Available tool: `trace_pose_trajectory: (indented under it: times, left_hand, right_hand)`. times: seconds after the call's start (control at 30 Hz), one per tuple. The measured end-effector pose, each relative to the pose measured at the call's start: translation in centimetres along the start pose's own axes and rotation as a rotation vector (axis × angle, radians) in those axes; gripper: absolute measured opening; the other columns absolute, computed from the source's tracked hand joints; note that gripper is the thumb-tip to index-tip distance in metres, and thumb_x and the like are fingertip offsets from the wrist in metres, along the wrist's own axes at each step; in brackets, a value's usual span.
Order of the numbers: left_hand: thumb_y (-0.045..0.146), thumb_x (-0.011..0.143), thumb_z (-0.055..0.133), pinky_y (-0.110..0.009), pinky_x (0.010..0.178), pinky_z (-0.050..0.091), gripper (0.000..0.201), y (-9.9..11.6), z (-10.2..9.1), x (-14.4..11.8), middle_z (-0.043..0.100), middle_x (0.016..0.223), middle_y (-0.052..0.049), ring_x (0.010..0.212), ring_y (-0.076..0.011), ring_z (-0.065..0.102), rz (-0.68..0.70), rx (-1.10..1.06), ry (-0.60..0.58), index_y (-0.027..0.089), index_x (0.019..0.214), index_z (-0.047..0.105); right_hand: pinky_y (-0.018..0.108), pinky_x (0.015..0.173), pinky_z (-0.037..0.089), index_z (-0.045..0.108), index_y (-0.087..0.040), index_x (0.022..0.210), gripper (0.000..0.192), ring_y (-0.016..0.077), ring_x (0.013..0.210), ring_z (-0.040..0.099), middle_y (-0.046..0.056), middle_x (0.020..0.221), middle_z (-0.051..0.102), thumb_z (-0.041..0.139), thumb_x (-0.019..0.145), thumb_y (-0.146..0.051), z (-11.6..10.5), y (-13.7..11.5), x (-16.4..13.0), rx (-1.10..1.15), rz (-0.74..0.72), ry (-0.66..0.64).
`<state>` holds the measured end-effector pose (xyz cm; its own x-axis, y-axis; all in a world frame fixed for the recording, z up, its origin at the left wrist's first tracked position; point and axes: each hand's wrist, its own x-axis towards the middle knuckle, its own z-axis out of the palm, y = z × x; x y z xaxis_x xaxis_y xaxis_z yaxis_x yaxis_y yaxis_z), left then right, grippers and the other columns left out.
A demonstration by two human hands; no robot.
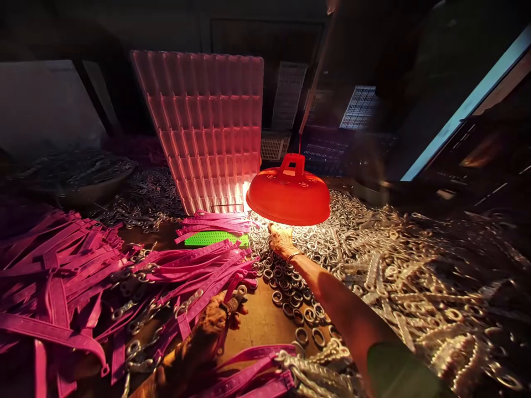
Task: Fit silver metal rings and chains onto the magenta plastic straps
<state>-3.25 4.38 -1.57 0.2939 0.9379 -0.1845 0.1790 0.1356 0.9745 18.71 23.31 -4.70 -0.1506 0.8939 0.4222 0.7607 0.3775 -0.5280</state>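
My right hand [281, 239] reaches forward under the red lamp shade [289, 193] and rests on a heap of small metal rings [373, 249]; a bangle sits on its wrist. Whether its fingers hold any ring is hidden by glare. My left hand [215, 315] lies low near the table front, closed around a pink plastic strap [199, 301] with a metal ring at its end. A big pile of pink straps [62, 276] spreads to the left of it.
A pink gridded tray [207, 127] leans upright behind the lamp. A green perforated piece [213, 239] lies under some straps. Bare brown tabletop [261, 320] shows between my arms. Dark crates [332, 149] stand at the back; a bowl [83, 190] is at left.
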Motion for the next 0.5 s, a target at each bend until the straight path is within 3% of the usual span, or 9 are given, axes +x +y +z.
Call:
trace_pose_trajectory:
  times: [0.17, 0.3, 0.5]
  left_hand:
    - [0.042, 0.091, 0.055, -0.031, 0.065, 0.054, 0.029, 0.0, 1.0, -0.6, 0.065, 0.102, -0.007, 0.082, -0.0172, 0.062, 0.008, -0.043, 0.069, 0.023, 0.113, 0.059]
    - [0.051, 0.088, 0.051, -0.025, 0.048, 0.038, 0.038, 0.3, 2.5, -1.4, 0.066, 0.074, -0.003, 0.054, -0.0124, 0.051, -0.008, -0.073, 0.128, 0.021, 0.108, 0.062]
    - [0.054, 0.077, 0.059, -0.022, 0.046, 0.029, 0.053, 1.5, 4.0, -1.9, 0.061, 0.060, -0.001, 0.048, -0.0095, 0.040, -0.035, -0.084, 0.058, 0.011, 0.108, 0.059]
  right_hand:
    - [0.031, 0.067, 0.038, 0.052, -0.019, 0.076, 0.005, 0.0151, 0.066, 0.044, 0.002, 0.069, 0.051, 0.055, 0.075, -0.023, -2.4, -1.5, -3.9, 0.175, -0.083, -0.132]
    - [0.027, 0.063, 0.043, 0.054, -0.019, 0.079, 0.026, 0.0123, 0.063, 0.046, 0.001, 0.070, 0.053, 0.042, 0.091, -0.039, -4.3, -3.8, -9.1, 0.380, -0.117, -0.298]
    - [0.023, 0.052, 0.037, 0.056, -0.019, 0.077, 0.008, 0.0100, 0.057, 0.042, -0.001, 0.068, 0.051, 0.057, 0.078, -0.027, -6.0, -8.1, -13.9, 0.575, -0.079, -0.425]
